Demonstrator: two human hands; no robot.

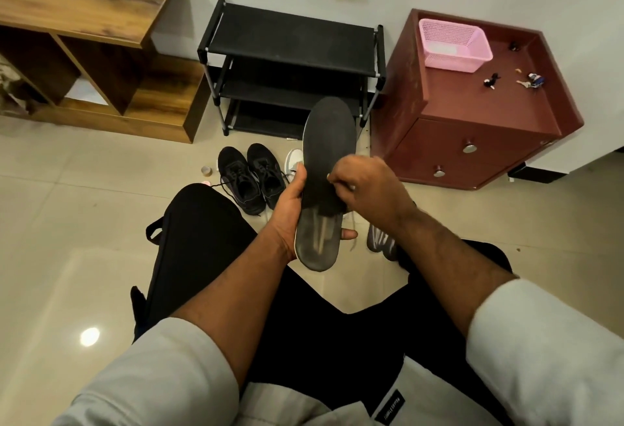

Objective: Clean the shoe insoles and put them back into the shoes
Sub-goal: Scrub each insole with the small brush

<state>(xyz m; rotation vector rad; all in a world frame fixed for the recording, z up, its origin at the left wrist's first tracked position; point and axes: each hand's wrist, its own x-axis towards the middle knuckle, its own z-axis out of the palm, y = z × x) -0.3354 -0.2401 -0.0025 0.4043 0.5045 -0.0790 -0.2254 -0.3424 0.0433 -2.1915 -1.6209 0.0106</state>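
Observation:
I hold a long black insole [327, 155] upright in front of me, heel end down and worn grey. My left hand [287, 209] grips its left edge and underside near the heel. My right hand [364, 189] has its fingers curled against the middle of the insole, pinching a small white wipe [351, 188], mostly hidden by the fingers. A pair of black sneakers [250, 175] stands on the floor behind the insole. A white shoe [293, 159] peeks out beside them, and a grey shoe [381, 241] lies under my right forearm.
A black shoe rack [290, 54] stands against the wall. To its right is a red-brown cabinet [472, 141] with a pink basket [452, 45] and keys on top, to its left a wooden shelf unit [101, 54]. A small round cap [206, 170] lies on the tiles.

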